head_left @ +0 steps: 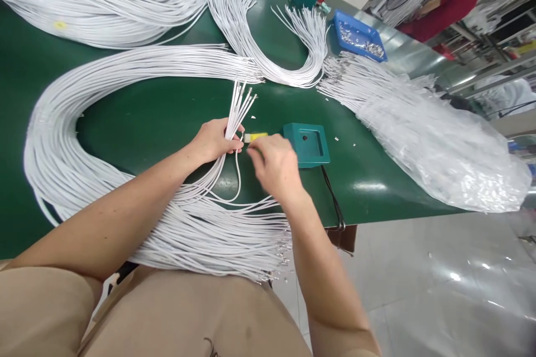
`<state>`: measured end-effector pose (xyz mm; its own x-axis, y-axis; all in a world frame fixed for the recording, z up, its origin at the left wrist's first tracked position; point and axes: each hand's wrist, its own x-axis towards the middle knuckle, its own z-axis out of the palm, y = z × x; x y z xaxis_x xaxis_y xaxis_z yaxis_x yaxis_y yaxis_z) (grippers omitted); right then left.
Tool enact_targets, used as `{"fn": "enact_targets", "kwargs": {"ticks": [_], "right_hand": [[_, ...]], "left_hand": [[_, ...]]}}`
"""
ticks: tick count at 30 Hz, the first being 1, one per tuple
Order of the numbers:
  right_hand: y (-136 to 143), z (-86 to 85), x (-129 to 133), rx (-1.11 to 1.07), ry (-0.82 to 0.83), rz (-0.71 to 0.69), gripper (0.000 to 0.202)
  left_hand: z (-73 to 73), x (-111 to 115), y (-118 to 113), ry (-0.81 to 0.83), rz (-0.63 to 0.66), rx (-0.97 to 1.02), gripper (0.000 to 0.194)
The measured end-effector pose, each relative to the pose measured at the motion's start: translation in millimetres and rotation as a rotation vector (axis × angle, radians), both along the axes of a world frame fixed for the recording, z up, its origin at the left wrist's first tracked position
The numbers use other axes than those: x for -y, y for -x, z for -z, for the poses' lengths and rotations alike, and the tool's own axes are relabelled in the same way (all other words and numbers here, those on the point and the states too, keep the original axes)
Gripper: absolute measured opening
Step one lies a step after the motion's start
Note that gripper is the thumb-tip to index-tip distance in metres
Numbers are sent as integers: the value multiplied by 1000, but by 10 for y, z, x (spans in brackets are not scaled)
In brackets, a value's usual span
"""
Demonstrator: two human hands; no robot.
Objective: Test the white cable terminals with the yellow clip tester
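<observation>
My left hand (218, 139) is closed around a bunch of white wires (237, 111), their metal-tipped ends pointing up and away from me. One wire loops down from the fingers on the right side. Just to the right is my right hand (274, 164), slightly blurred, with fingers curled and thumb near the fingertips; what they hold, if anything, is hidden. A small yellow piece with a pale end (255, 137) shows between the hands, partly behind the right fingers. Beyond the right hand stands a teal box (310, 145) with a recessed top and a black cord.
A long curved bundle of white wires (54, 117) lies on the green table (138, 106). More wire bundles (125, 5) lie at the back. On the right are a plastic-wrapped bundle (439, 139) and a blue tray (360, 36) of small metal parts. Another person's red sleeve (444, 14) shows behind.
</observation>
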<state>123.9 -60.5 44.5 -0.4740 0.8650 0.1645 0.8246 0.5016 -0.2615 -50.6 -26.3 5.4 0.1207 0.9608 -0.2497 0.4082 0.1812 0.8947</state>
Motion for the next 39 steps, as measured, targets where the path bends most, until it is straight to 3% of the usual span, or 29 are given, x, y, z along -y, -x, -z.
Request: {"fn": "enact_targets", "kwargs": {"ticks": [5,7,9,12,16,20,24,27,29,34,36,39], "right_hand": [[265,104,430,143,97,-267,21],[313,153,541,204,86,-307,20],[329,190,634,256,88,-301,19],[324,208,788,297,114,-270,17],[269,114,928,282,340,-198,15],[133,-100,628,80,597,6,24],[29,-207,7,-642,399,444,22],[51,-187,-293,-1027,428,447,23],[104,-156,-337,-1176,512,389,25],[200,-105,-226,-1153,728,343,28],[184,-123,-253,-1173,669,375,26],[109,-202,-379,-1368,491,457,26]], "left_hand": [[-67,21,63,23,-11,171,44],[-84,34,66,55,16,234,35],[-96,44,57,84,43,284,25],[-120,57,39,138,42,380,30],[-156,80,29,191,-4,455,40],[-155,103,7,119,2,415,47],[-151,126,-27,71,18,452,42],[-170,150,-39,43,59,375,35],[-182,163,-50,4,55,378,31],[-163,153,-87,-39,-20,525,26],[-154,148,-96,-10,-27,542,29],[-169,158,-99,9,-25,524,30]]}}
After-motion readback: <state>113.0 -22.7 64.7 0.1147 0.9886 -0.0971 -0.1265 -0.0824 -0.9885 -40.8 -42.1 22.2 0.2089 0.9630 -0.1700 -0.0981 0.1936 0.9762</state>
